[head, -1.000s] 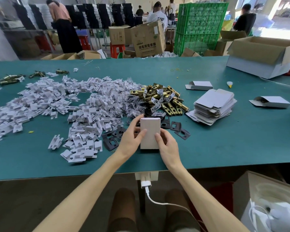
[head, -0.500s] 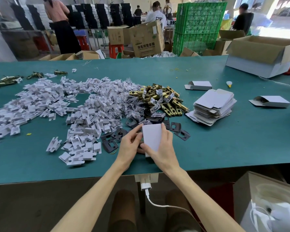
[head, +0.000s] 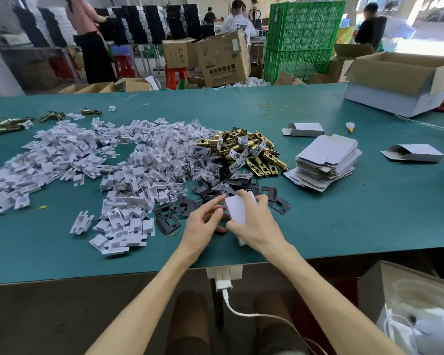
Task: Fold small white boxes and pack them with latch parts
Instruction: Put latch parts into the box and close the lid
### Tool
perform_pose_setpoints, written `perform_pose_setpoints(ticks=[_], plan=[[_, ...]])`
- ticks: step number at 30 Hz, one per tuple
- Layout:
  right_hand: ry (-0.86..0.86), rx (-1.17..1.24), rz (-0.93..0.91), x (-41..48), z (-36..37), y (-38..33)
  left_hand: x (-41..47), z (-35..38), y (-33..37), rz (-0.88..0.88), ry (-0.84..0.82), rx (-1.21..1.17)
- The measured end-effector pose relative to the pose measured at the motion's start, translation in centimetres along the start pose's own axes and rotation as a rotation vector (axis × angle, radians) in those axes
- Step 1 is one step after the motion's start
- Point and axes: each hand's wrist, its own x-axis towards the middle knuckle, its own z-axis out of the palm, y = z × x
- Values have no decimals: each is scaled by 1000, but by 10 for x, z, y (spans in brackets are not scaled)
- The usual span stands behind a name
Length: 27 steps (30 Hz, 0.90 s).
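1. The right hand (head: pixel 254 224) grips the white box (head: pixel 237 208). Its fingers curl over the box's far end, and the box's near end is hidden behind the hand.
2. The left hand (head: pixel 203 224) is just left of the box, with its forefinger stretched to the box's upper left corner. Its other fingers curl underneath, and I cannot tell whether they hold the box.
3. Hands and box are near the middle of the front edge of the tabletop (head: pixel 344 226).
4. Black plates (head: pixel 280 204) lie scattered just beyond and beside the hands.
5. Brass latch parts (head: pixel 246 149) are heaped behind these, toward the tabletop's middle.
6. A stack of flat box blanks (head: pixel 326 160) stands right of that heap.
7. White card inserts (head: pixel 128 180) spread from the heap toward the left edge.
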Motion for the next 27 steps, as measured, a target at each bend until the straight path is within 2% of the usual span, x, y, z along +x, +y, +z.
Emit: perform_pose_setpoints(ticks=[6, 9, 11, 13, 15, 19, 24, 27], plan=[[-106, -265, 88, 2, -29, 27, 4, 0, -7, -40, 43, 16], [-122, -297, 117, 2, -28, 28, 4, 1, -10, -40, 33, 45], [-81, -340, 83, 2, -21, 26, 4, 1, -10, -37, 31, 52], [22, -399, -49, 2, -11, 25, 4, 1, -9, -34, 32, 49], [85, -315, -206, 1, 0, 23, 3, 1, -9, -30, 32, 47], [-12, -52, -363, -4, 17, 15, 3, -1, -10, -19, 25, 84], [7, 139, -219, 3, 24, 9, 4, -2, -10, -28, 33, 83], [30, 165, -178, 6, 28, 9, 3, -2, -10, -23, 27, 87]])
